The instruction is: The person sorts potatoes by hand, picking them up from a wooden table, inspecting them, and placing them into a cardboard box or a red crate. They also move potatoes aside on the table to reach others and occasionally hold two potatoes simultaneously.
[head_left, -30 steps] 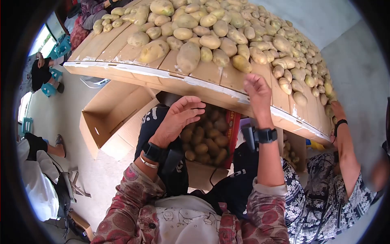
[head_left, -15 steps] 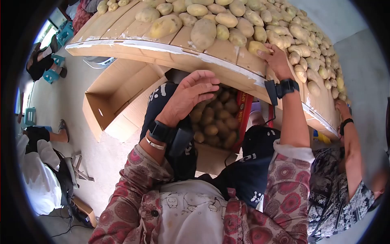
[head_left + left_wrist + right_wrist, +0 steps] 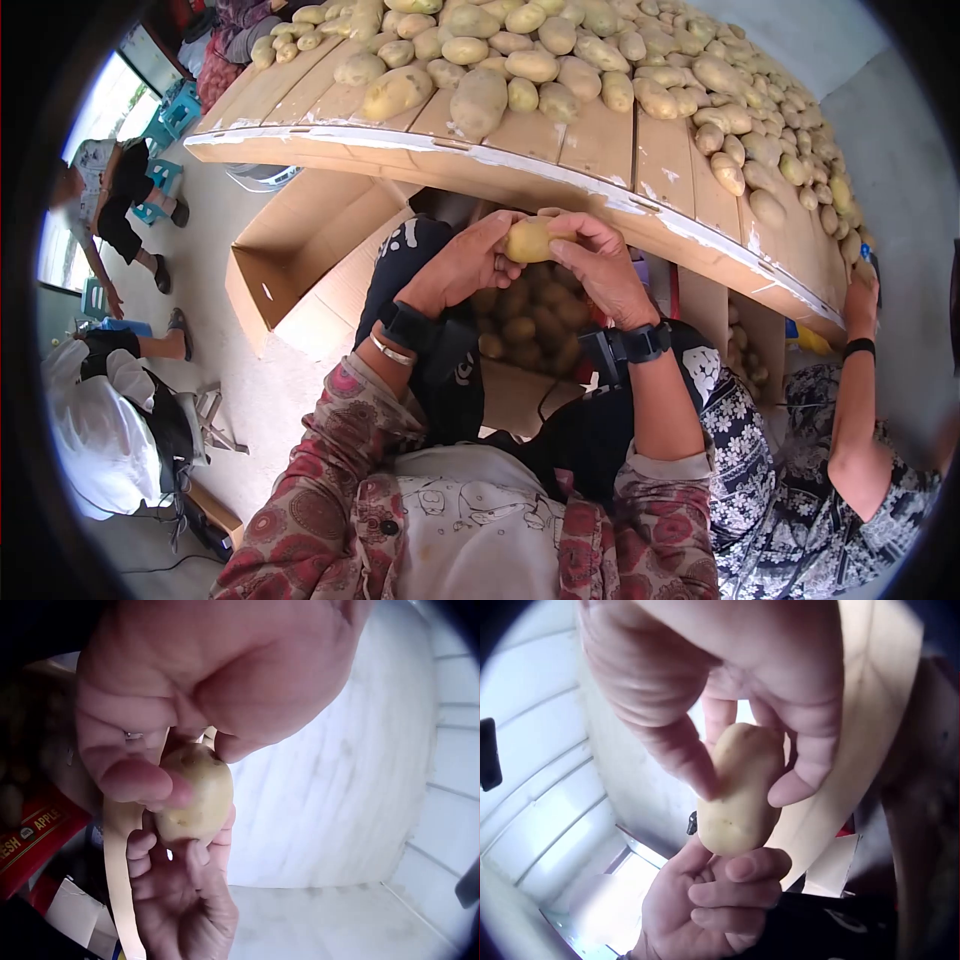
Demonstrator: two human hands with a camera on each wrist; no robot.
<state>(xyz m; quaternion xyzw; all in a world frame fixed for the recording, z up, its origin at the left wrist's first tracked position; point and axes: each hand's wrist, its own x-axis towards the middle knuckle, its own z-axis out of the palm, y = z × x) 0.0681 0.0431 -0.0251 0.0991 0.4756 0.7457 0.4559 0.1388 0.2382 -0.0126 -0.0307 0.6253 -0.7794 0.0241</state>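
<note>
Potato [image 3: 528, 240]: one, yellow, pinched between the fingers of left hand [image 3: 462, 266] and right hand [image 3: 603, 270]. Below the fingers, box of potatoes [image 3: 520, 325]; above them, wooden surface [image 3: 600, 150] heaped with potatoes.

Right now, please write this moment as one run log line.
left hand: holds potato | right hand: holds same potato | position: over box of potatoes, below table edge
</note>
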